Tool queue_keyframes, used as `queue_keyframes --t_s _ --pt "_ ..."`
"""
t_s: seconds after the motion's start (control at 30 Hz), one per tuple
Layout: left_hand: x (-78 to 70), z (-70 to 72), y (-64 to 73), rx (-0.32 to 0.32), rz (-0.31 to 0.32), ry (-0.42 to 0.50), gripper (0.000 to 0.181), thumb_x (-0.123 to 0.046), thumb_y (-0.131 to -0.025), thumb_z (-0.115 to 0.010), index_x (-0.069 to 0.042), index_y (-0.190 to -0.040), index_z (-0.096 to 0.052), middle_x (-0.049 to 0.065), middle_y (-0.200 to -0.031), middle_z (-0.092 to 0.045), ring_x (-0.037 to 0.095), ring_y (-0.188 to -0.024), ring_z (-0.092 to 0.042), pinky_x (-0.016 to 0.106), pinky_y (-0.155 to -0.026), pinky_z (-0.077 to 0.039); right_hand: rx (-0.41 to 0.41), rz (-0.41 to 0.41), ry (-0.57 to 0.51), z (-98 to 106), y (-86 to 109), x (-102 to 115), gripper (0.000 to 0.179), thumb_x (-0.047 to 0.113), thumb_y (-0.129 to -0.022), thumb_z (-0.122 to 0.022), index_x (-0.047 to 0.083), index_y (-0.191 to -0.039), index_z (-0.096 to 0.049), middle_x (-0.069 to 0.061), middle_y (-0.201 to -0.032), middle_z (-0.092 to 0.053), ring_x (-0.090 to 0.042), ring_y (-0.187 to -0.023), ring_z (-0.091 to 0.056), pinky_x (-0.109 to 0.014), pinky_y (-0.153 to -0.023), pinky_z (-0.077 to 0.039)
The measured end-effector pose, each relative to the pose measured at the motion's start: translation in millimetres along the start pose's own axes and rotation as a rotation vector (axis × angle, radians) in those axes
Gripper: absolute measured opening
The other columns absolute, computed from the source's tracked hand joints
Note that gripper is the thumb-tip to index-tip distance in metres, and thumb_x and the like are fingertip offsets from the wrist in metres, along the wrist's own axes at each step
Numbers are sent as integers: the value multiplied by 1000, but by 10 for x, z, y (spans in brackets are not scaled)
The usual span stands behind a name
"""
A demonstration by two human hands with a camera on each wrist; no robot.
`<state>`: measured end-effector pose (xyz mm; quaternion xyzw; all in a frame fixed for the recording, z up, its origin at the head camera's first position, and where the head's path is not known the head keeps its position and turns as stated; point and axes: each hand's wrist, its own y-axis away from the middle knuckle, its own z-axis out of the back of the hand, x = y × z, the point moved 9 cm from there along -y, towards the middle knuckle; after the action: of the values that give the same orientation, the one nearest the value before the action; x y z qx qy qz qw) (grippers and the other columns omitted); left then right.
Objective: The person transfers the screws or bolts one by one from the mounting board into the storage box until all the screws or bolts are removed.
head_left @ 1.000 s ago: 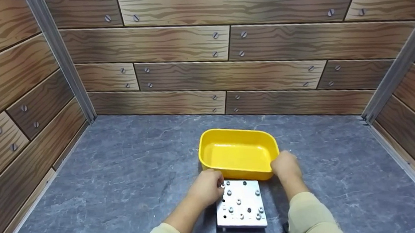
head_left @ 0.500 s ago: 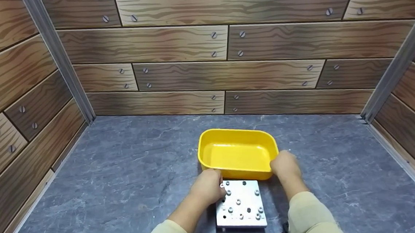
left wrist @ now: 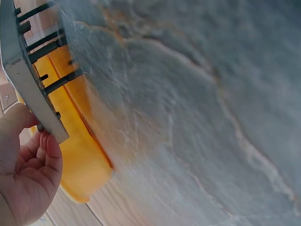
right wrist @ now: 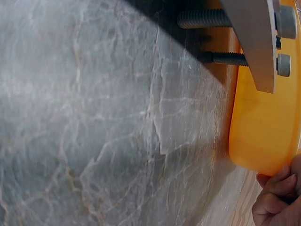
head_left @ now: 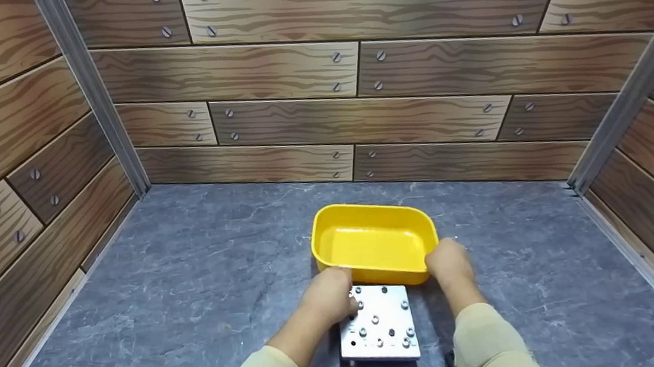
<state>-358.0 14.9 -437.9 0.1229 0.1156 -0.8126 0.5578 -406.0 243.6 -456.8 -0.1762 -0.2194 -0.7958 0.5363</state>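
From the head, a yellow bin [head_left: 377, 246] sits on the grey, marbled worktop [head_left: 195, 273], with wood-patterned panels [head_left: 282, 117] rising behind. Just in front of it lies a metal plate [head_left: 390, 308] dotted with screw heads; whether the two touch, I can't tell. The left hand [head_left: 328, 294] is at the plate's far left corner, and the right hand [head_left: 450, 260] has its fingers curled on the bin's near right corner.

In the left wrist view, the left hand's thumb and fingertips pinch a small bolt [left wrist: 40, 127] at the end of the plate — dark threaded shafts [left wrist: 59, 84] stick out of its underside, with the bin beyond.

In the right wrist view, the right hand grips the bin by its corner, fingers folded in — the plate's edge, with screw heads on one face and threads on the other, shows nearby.
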Motion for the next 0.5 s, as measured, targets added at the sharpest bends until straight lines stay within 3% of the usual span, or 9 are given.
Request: queue_keyframes --t_s 0.33,0.5 --pt "-71 -1 6 -21 -46 -140 28 -25 -70 -71 -9 -90 -60 2 -77 -55 17 -70 -55 33 -68 -49 -13 1 -10 2 11 4 21 5 -81 -47 -6 -96 -57 -16 -82 -57 -25 -68 -51 -32 -55 -42" --pt "-79 -10 -1 -15 -27 -146 31 -23 -69 -73 -8 -93 -61 3 -81 -58 18 -75 -58 32 -72 -50 -18 27 -1 10 12 23 21 4 -79 -47 -7 -93 -58 -16 -80 -57 -24 -66 -51 -32 -55 -42"
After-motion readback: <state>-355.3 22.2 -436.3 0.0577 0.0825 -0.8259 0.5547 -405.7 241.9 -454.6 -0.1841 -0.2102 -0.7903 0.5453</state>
